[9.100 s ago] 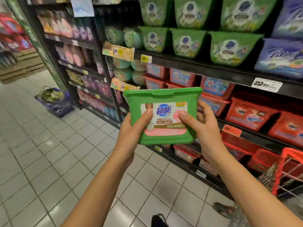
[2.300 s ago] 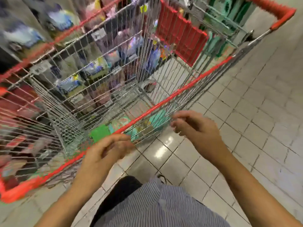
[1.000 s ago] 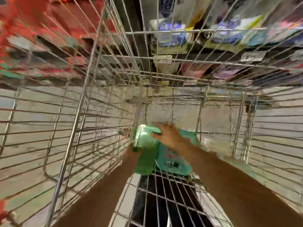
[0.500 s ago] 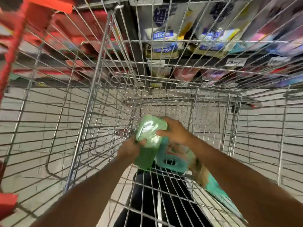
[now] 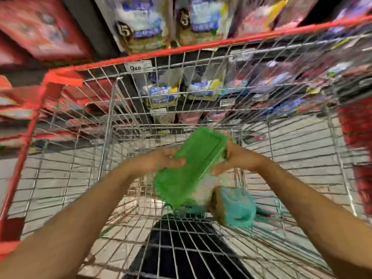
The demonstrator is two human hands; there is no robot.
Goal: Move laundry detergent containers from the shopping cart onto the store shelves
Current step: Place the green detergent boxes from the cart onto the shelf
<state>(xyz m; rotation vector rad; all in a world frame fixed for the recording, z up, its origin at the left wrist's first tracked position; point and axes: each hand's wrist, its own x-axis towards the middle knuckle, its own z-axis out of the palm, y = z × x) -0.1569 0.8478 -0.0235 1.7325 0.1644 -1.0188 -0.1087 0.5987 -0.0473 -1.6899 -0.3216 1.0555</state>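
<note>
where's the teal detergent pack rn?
Head view, lower right of centre: teal pack lies at the bottom of the cart, just below-right of the green container gripped by left hand and right hand.

Bright green box (image 5: pixel 198 156); teal box (image 5: pixel 236 208) at five o'clock; silver wire cart (image 5: pixel 60 178) with red rim.

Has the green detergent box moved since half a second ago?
Yes. The left hand and right hand have raised the green box off the cart floor, above the teal box lying there.
</note>
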